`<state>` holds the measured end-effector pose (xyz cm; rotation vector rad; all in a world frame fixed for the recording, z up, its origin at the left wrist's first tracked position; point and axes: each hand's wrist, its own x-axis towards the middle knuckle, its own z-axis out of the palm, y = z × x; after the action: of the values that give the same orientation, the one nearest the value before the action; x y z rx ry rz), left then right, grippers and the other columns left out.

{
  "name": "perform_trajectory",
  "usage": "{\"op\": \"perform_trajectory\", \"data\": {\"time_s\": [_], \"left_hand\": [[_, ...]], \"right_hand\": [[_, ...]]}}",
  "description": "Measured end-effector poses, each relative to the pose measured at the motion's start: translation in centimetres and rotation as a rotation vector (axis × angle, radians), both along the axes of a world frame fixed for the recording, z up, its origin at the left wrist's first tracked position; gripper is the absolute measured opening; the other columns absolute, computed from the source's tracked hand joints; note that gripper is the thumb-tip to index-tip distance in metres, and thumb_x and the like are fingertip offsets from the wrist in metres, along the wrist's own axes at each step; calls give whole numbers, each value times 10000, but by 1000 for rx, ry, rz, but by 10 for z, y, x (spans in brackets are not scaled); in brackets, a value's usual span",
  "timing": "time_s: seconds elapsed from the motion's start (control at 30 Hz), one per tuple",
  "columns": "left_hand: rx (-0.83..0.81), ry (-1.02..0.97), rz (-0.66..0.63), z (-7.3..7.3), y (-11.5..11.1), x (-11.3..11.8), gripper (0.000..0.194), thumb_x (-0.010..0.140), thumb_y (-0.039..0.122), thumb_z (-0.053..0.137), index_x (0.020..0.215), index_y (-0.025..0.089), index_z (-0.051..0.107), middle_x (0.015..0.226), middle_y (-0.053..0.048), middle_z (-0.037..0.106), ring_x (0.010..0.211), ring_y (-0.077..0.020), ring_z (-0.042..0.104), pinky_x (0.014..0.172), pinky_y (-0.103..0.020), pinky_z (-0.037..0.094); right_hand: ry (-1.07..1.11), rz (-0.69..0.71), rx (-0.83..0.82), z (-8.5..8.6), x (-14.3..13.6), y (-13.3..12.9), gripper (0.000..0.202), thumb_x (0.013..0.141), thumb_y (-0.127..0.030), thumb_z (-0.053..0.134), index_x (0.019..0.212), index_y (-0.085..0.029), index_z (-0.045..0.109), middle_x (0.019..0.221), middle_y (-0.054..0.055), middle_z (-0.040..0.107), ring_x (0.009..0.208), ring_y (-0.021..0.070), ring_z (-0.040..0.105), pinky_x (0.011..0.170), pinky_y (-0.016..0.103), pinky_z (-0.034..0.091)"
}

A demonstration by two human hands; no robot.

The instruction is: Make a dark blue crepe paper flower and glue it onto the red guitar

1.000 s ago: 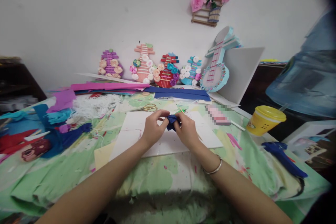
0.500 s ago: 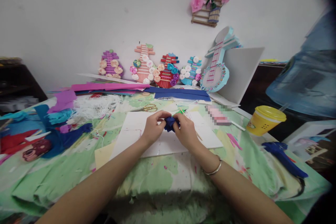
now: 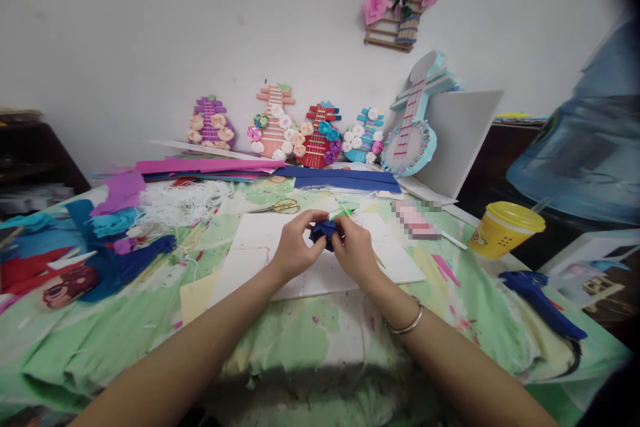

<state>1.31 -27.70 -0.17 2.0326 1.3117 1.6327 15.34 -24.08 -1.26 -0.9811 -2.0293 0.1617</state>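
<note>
Between my two hands, a crumpled dark blue paper flower [image 3: 324, 231] is held above a white board [image 3: 310, 280]. My left hand [image 3: 299, 243] curls its thumb and fingers around the flower's left side. From the right, my right hand [image 3: 356, 247] pinches it, with a bracelet on that wrist. The fingers hide part of the flower. A thin wooden stick [image 3: 380, 259] shows beside my right hand, and a small green piece [image 3: 344, 213] lies just behind the fingers. Gold-handled scissors [image 3: 285, 206] rest behind the board.
White string [image 3: 185, 203] and coloured paper scraps [image 3: 117, 193] crowd the left. Folded blue paper [image 3: 347, 179] lies behind, below several flower-decorated paper instruments [image 3: 317, 140]. On the right are a yellow tub [image 3: 505, 232], a blue glue gun [image 3: 543, 300] and a large water bottle [image 3: 580, 140].
The blue flower has turned slightly and shifted a little left between my hands. My left fingers have opened a bit wider around it; my arms stay nearly in place.
</note>
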Motion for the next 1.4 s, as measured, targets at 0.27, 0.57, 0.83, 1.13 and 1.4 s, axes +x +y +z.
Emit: {"op": "perform_trajectory", "data": {"time_s": [0.27, 0.57, 0.83, 1.13, 1.4], "left_hand": [[-149, 0, 76, -3, 8, -3, 284, 695, 81, 498, 915, 169, 653, 914, -36, 699, 845, -164, 640, 748, -279, 527], [-193, 89, 85, -5, 10, -7, 245, 709, 81, 482, 837, 178, 667, 829, -20, 698, 774, -145, 629, 718, -249, 496], [-138, 345, 326, -2, 3, 0, 93, 748, 188, 533, 666, 179, 577, 662, -12, 613, 632, -155, 542, 609, -263, 385], [-49, 344, 347, -3, 0, 2, 88, 778, 174, 500, 759, 197, 583, 740, -20, 632, 706, -176, 570, 646, -274, 404], [1, 347, 261, -8, 3, -4, 161, 772, 130, 505, 863, 177, 630, 838, -51, 672, 787, -191, 600, 731, -300, 444]], "right_hand": [[-16, 20, -6, -2, 0, 1, 171, 786, -117, 439, 870, -178, 575, 752, 28, 634, 668, 150, 554, 628, 229, 370], [-147, -40, 14, 1, -1, 0, 115, 828, -173, 426, 793, -174, 536, 710, 33, 624, 656, 152, 563, 597, 228, 337], [-426, -200, 82, 4, -5, -12, 112, 863, -228, 415, 848, -169, 508, 700, 55, 663, 572, 168, 580, 501, 253, 227], [-374, -195, 199, 4, -6, -13, 119, 871, -203, 419, 818, -167, 519, 692, 56, 650, 583, 156, 589, 495, 244, 263], [-248, -111, 343, -2, -3, -6, 295, 880, -186, 428, 1153, -130, 528, 893, 104, 683, 795, 190, 616, 637, 259, 399]]}}
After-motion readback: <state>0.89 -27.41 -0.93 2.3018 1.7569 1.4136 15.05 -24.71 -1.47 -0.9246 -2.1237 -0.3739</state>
